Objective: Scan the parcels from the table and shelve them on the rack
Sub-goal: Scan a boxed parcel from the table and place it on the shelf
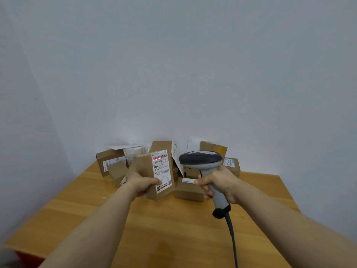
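The left hand grips a parcel upright above the table, thumb pressed on its label and fingers curled behind. A red line crosses the top barcode. At the parcel's 3 o'clock the right hand is wrapped round the scanner handle; its cable trails to 6 o'clock. A pile of parcels crowds the table's 12 o'clock edge by the wall

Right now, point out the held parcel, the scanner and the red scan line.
held parcel (pixel 144 166), head view, brown side face
scanner (pixel 201 158), head view, dark top of head
red scan line (pixel 157 158), head view, over top barcode
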Demonstrator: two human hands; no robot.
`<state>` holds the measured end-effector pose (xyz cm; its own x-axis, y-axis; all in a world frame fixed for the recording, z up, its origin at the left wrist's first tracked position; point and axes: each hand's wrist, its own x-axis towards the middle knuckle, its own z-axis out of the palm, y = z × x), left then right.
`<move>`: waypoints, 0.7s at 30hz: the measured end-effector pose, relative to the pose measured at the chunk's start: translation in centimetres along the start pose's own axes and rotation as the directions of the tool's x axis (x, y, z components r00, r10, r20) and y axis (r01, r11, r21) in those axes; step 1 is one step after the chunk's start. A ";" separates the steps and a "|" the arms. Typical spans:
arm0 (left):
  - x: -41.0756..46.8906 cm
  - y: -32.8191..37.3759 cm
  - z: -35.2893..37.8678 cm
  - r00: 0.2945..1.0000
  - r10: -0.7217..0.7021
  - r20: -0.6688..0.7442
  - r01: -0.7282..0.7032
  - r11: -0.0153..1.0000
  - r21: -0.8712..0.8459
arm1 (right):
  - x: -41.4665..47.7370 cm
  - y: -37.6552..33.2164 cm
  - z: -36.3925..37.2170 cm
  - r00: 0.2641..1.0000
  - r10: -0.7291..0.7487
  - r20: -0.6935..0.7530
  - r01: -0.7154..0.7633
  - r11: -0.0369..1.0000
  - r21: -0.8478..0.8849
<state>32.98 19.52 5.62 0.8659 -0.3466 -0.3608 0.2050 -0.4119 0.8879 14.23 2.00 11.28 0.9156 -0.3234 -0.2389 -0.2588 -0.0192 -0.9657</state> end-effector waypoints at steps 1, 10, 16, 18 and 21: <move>0.0 0.0 0.0 1.000 0.001 -0.001 -0.001 1.000 0.005 | -0.1 0.0 0.1 1.000 0.003 0.002 -0.003 1.000 0.000; -0.3 -0.2 -0.4 1.000 0.009 -0.014 -0.009 1.000 0.018 | -0.1 -0.2 0.6 1.000 -0.007 0.016 0.006 1.000 0.018; -2.6 -0.8 -1.7 0.993 0.003 0.118 0.005 0.997 -0.073 | 0.0 0.9 0.8 1.000 -0.015 -0.024 0.018 0.990 0.143; -4.2 -1.5 -2.1 0.985 0.001 0.174 0.026 0.987 -0.156 | 0.4 1.7 1.2 0.997 -0.018 -0.071 0.031 0.981 0.191; -6.8 -3.4 -2.9 0.981 -0.022 0.190 0.053 0.985 -0.164 | 1.1 2.8 2.7 0.994 0.015 -0.112 0.015 0.965 0.263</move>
<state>27.72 25.70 5.92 0.7585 -0.4918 -0.4276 0.3230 -0.2861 0.9021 15.33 4.12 8.00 0.8717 -0.4272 -0.2401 -0.1547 0.2250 -0.9620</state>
